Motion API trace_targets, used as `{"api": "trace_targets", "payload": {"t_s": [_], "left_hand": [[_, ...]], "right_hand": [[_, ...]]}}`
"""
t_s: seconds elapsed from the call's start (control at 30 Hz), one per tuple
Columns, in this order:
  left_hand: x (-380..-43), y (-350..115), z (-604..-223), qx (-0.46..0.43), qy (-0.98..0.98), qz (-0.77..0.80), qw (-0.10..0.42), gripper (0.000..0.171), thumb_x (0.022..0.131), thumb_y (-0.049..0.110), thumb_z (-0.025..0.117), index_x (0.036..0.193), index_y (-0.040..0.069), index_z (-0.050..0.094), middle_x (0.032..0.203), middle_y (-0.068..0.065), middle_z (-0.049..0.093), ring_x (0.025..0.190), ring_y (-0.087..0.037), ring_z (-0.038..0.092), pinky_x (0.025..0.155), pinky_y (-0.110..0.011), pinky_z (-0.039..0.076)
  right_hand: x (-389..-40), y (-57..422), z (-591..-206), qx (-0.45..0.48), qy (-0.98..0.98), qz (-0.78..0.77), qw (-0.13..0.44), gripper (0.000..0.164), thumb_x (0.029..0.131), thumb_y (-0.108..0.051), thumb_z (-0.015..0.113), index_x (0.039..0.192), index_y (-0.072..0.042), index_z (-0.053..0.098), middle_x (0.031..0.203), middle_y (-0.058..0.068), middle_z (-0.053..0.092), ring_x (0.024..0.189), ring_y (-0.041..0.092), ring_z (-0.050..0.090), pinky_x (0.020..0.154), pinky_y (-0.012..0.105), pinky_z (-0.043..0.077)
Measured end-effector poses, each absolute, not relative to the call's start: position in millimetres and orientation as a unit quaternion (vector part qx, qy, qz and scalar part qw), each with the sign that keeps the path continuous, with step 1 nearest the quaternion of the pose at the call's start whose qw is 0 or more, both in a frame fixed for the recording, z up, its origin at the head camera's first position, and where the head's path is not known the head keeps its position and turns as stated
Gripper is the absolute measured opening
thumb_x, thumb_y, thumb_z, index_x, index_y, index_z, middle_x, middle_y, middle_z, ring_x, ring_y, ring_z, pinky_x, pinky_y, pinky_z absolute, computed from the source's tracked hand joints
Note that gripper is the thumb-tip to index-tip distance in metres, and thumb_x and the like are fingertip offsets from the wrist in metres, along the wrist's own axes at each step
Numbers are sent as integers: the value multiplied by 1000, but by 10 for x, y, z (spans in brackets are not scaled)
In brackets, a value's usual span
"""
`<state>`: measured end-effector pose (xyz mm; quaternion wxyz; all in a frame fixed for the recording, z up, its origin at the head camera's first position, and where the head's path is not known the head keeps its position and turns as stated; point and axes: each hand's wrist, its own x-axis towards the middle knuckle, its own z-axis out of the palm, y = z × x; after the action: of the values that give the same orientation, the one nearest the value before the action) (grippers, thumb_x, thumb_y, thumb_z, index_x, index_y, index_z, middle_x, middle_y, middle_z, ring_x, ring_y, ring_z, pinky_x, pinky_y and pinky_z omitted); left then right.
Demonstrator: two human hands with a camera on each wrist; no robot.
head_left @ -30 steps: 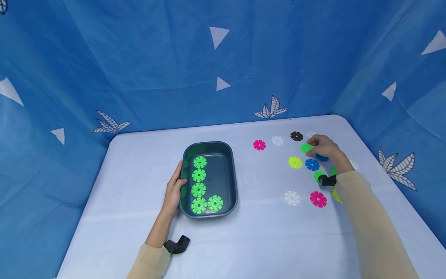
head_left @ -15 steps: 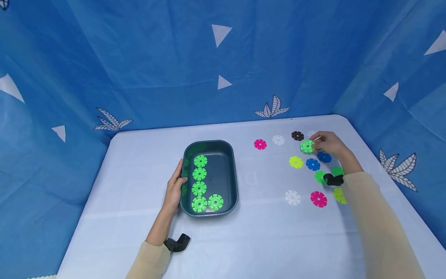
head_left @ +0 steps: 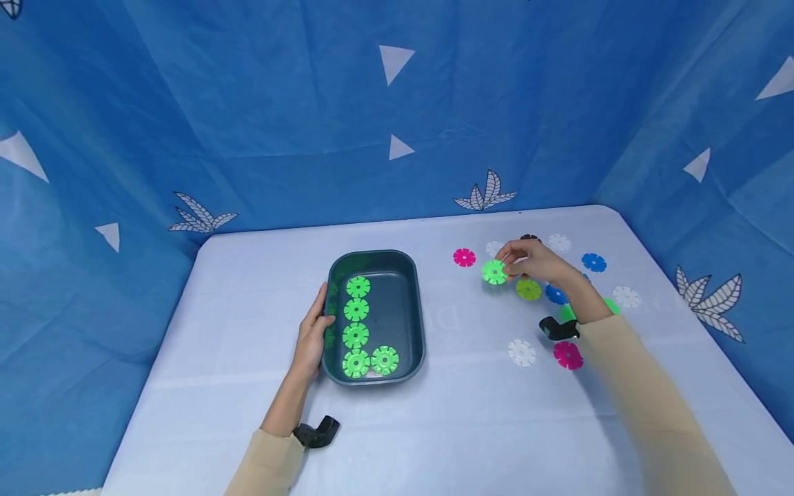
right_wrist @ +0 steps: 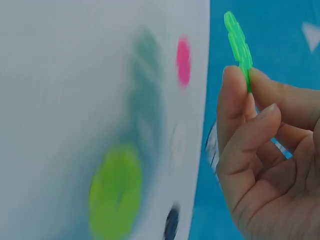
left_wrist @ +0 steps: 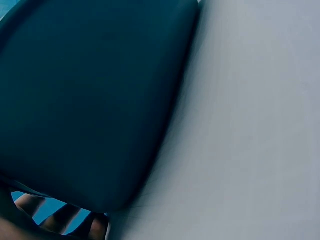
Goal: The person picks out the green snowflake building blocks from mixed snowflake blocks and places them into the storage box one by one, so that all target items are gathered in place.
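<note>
My right hand (head_left: pixel 535 262) pinches a green interlocking disc (head_left: pixel 494 272) by its edge, in the air above the table. In the right wrist view the disc (right_wrist: pixel 238 45) stands nearly edge-on between thumb and fingertips. The left hand (head_left: pixel 310 341) grips the left wall of a dark green tray (head_left: pixel 418 310), its thumb over the rim. Several green discs lie inside: a column (head_left: pixel 356 309) along the left, with another disc (head_left: pixel 384 359) beside its near end. The left wrist view shows mostly the tray's outer wall (left_wrist: pixel 90 100) and some fingers (left_wrist: pixel 62 217) below it.
Loose discs lie on the white-covered table (head_left: pixel 471 427) at the right: pink (head_left: pixel 464 257), white (head_left: pixel 521 353), yellow-green (head_left: pixel 528 289), blue (head_left: pixel 594 262) and others partly under the right arm. A blue patterned curtain (head_left: pixel 310 138) rises behind and along both sides.
The right hand has lifted the green disc from the group of discs at the right and carried it left, toward the tray. The left hand and tray stay in place.
</note>
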<state>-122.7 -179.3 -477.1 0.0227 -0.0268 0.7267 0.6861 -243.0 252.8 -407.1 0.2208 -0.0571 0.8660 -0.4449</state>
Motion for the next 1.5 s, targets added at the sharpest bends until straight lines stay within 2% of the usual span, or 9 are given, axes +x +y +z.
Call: {"api": "trace_targets", "payload": {"t_s": [0.1, 0.27, 0.4, 0.53, 0.67, 0.77, 0.97, 1.27, 1.5], "left_hand": [[-1229, -1788, -4775, -27, 727, 686, 24, 63, 99, 8, 37, 157, 23, 21, 165, 6, 12, 153, -15, 4, 124, -42, 4], [-1227, -1778, -4778, -29, 726, 686, 20, 64, 98, 7, 37, 157, 24, 22, 165, 3, 12, 153, -18, 4, 124, -45, 5], [-1222, -1780, -4779, -29, 725, 688, 16, 64, 97, 6, 38, 157, 21, 22, 165, 3, 13, 153, -19, 5, 124, -45, 5], [-1222, -1785, -4775, -29, 726, 687, 16, 63, 98, 7, 38, 157, 22, 22, 165, 5, 13, 153, -18, 5, 124, -44, 5], [-1223, -1787, -4770, -30, 726, 687, 24, 62, 99, 9, 37, 157, 26, 22, 165, 7, 12, 153, -15, 4, 124, -42, 4], [-1222, -1787, -4770, -33, 724, 689, 26, 63, 99, 8, 37, 157, 26, 21, 165, 7, 12, 153, -15, 4, 124, -42, 4], [-1211, -1780, -4769, -33, 719, 693, 23, 63, 98, 6, 37, 157, 22, 22, 165, 3, 12, 153, -20, 4, 124, -46, 4], [-1217, -1779, -4747, -30, 720, 693, 30, 62, 100, 7, 37, 157, 24, 21, 165, 7, 12, 153, -15, 4, 124, -42, 4], [-1222, -1791, -4763, -33, 723, 689, 29, 62, 99, 7, 37, 157, 25, 21, 165, 7, 13, 153, -14, 4, 125, -41, 4]], "right_hand": [[-2388, 2271, -4029, -113, 852, -457, 228, 21, 93, -3, 58, 113, 2, 60, 94, 15, 56, 85, 40, 67, 61, 33, 47], [-2328, 1801, -3884, -198, 830, -466, 235, 17, 93, 0, 56, 110, -1, 60, 96, 15, 57, 83, 42, 63, 61, 39, 49], [-2296, 1401, -3774, -256, 811, -465, 247, 18, 90, 3, 58, 108, -2, 61, 96, 15, 60, 82, 45, 64, 59, 36, 48], [-2276, 1022, -3764, -302, 793, -453, 273, 20, 89, 4, 61, 107, -3, 63, 92, 13, 60, 78, 42, 66, 57, 34, 48], [-2265, 710, -3828, -343, 792, -406, 299, 21, 88, 3, 64, 108, -4, 64, 85, 10, 60, 75, 37, 67, 56, 32, 50], [-2256, 532, -3880, -360, 801, -361, 315, 21, 88, 2, 64, 108, -6, 64, 84, 8, 61, 75, 36, 69, 56, 31, 54], [-2232, 338, -3992, -366, 818, -294, 332, 22, 88, 2, 65, 108, -6, 65, 82, 6, 63, 73, 30, 71, 62, 38, 59], [-2190, 256, -4101, -367, 839, -229, 331, 18, 85, 5, 67, 98, -7, 66, 68, 5, 63, 59, 20, 67, 58, 31, 56], [-2141, 215, -4116, -357, 853, -185, 333, 17, 84, 3, 70, 96, -8, 67, 67, 5, 63, 60, 18, 69, 57, 27, 55]]}}
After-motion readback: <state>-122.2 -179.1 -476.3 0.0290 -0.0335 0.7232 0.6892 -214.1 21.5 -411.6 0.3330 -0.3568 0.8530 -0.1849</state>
